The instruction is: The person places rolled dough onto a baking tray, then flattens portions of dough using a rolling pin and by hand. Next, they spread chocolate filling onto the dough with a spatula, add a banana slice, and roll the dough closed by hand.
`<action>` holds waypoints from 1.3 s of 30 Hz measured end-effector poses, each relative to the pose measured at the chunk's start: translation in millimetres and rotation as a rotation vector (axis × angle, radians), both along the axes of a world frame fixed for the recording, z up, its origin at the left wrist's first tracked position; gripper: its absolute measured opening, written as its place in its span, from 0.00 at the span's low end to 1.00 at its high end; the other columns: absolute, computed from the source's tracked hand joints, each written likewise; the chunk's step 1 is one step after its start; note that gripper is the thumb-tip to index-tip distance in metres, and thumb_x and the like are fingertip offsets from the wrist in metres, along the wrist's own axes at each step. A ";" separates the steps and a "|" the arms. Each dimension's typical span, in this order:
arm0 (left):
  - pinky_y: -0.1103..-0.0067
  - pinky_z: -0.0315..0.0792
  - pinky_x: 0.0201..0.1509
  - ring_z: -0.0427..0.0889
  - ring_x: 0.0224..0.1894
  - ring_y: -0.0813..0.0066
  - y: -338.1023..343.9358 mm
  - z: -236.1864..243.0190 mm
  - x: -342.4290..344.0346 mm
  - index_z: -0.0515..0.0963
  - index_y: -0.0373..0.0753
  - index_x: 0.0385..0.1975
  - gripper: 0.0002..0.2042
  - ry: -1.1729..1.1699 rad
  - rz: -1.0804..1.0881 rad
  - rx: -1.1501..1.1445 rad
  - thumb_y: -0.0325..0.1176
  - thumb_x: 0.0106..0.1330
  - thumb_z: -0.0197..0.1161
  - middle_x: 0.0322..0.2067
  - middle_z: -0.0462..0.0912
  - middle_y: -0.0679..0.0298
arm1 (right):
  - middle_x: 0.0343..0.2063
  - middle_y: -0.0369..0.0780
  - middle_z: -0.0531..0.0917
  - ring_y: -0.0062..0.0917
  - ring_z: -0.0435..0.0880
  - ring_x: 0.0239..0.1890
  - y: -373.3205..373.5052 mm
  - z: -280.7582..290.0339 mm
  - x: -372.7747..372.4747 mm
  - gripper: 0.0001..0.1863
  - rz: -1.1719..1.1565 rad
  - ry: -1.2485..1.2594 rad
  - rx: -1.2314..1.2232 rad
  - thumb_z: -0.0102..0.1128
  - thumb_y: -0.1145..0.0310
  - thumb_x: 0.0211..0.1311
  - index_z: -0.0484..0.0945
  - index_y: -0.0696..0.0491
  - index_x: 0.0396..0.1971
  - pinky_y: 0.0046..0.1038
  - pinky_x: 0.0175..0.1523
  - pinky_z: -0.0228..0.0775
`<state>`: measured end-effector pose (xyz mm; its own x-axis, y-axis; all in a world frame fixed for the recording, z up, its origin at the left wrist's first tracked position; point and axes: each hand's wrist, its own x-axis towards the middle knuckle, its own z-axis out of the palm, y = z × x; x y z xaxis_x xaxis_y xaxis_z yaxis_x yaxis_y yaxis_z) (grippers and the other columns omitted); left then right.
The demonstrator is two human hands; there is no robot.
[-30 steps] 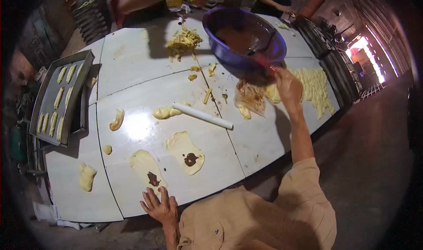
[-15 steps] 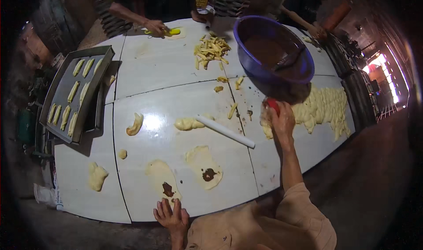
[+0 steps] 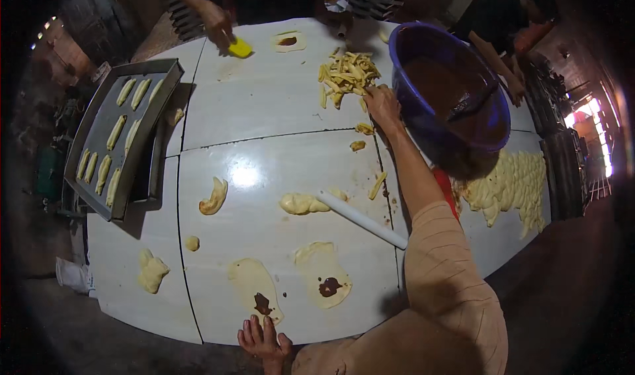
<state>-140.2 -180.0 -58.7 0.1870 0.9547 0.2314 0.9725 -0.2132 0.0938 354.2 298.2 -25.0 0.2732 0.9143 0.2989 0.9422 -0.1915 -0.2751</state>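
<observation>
My left hand rests open at the near table edge, fingers spread beside the lower end of a thin dough sheet with a dark brown filling blob. To its right lies a second dough sheet with its own brown blob. My right arm stretches far across the table. At the right side of a pile of pale yellow strips, my right hand has its fingers drawn together; what they hold, if anything, is hidden. Partly behind that forearm lies a red tool.
A purple basin of brown filling stands right of the pile. The white rolling pin lies against a dough piece. Dough portions cover the right side; a metal tray holds filled rolls. Across the table, a person's hand holds a yellow scraper.
My right hand has left the red tool and reached forward to the pile of strips. My left hand stays by the dough sheet. The other person's yellow scraper has moved off their dough piece.
</observation>
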 end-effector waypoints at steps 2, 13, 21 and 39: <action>0.51 0.53 0.72 0.67 0.69 0.45 -1.3 -2.2 2.3 0.79 0.45 0.63 0.27 -0.005 0.023 -0.027 0.50 0.67 0.51 0.67 0.73 0.50 | 0.44 0.50 0.84 0.48 0.82 0.50 -4.0 -1.8 12.5 0.14 0.061 0.079 0.026 0.61 0.61 0.61 0.86 0.53 0.41 0.45 0.58 0.73; 0.52 0.56 0.72 0.70 0.68 0.48 6.3 0.7 0.5 0.78 0.45 0.64 0.27 -0.111 0.000 0.086 0.47 0.68 0.50 0.66 0.74 0.51 | 0.36 0.40 0.88 0.21 0.83 0.37 -164.5 71.0 -35.1 0.18 0.120 0.977 -0.219 0.65 0.62 0.64 0.85 0.61 0.45 0.27 0.44 0.76; 0.54 0.52 0.74 0.68 0.70 0.52 12.1 -1.2 5.5 0.74 0.44 0.67 0.27 -0.189 0.002 0.102 0.44 0.68 0.56 0.68 0.72 0.52 | 0.31 0.40 0.85 0.23 0.82 0.34 -308.8 80.5 -123.3 0.10 0.588 0.776 -0.528 0.67 0.70 0.65 0.85 0.61 0.40 0.28 0.41 0.75; 0.37 0.46 0.75 0.61 0.75 0.54 69.0 43.5 74.9 0.84 0.55 0.49 0.17 -0.312 -0.394 -0.020 0.44 0.60 0.76 0.69 0.70 0.58 | 0.35 0.38 0.81 0.37 0.85 0.33 -379.5 65.6 -153.8 0.08 0.766 0.348 -0.315 0.65 0.64 0.63 0.84 0.49 0.39 0.37 0.37 0.77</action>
<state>-65.4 -111.0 -15.2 0.4591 0.8303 0.3159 0.7433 -0.5538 0.3752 200.4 -81.2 40.6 -0.4166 0.9089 0.0177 0.7157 0.3399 -0.6100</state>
